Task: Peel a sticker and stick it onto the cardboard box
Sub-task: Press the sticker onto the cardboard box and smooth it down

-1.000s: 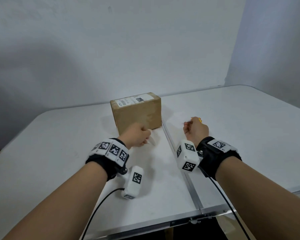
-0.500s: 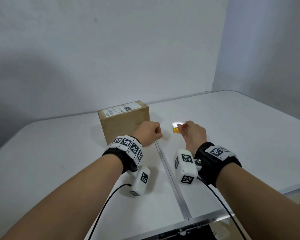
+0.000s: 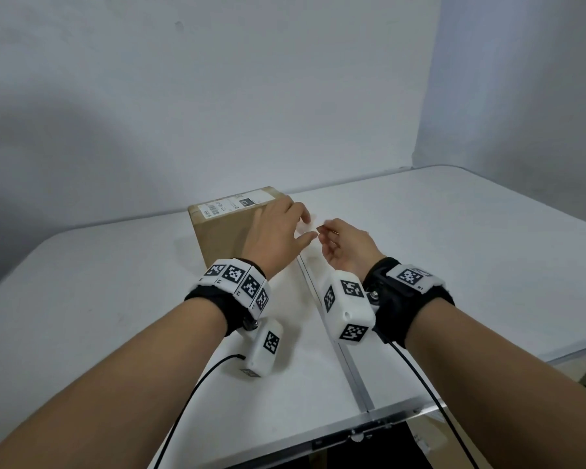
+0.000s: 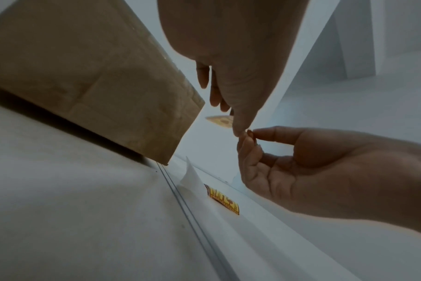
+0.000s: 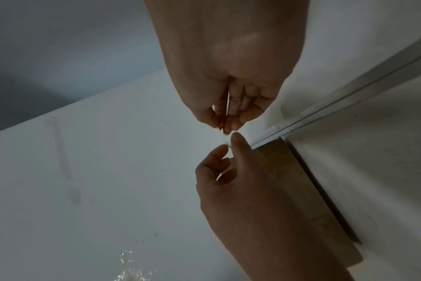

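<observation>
A brown cardboard box [image 3: 224, 231] [image 4: 96, 79] [image 5: 301, 190] stands on the white table, left of the centre seam. Both hands hover just right of it, fingertips meeting. My right hand [image 3: 320, 229] [image 4: 249, 134] [image 5: 225, 129] pinches a thin pale orange sticker [image 4: 219, 120], seen edge-on in the right wrist view [image 5: 228, 106]. My left hand [image 3: 306, 225] [image 4: 233, 121] [image 5: 228, 145] has its fingers stretched and spread. Its thumb tip touches the right fingertips at the sticker, with a gap between thumb and forefinger.
A white backing sheet [image 4: 191, 176] carrying an orange-yellow sticker [image 4: 224, 199] lies on the table [image 3: 454, 248] under the hands. A metal seam [image 3: 335, 333] runs front to back. A white shipping label [image 3: 230, 205] covers the box top. Walls close the back and right.
Both hands have risen and moved forward beside the box. The left hand went from a fist to spread fingers and reached the right hand. The white paper it held a second ago is gone from it.
</observation>
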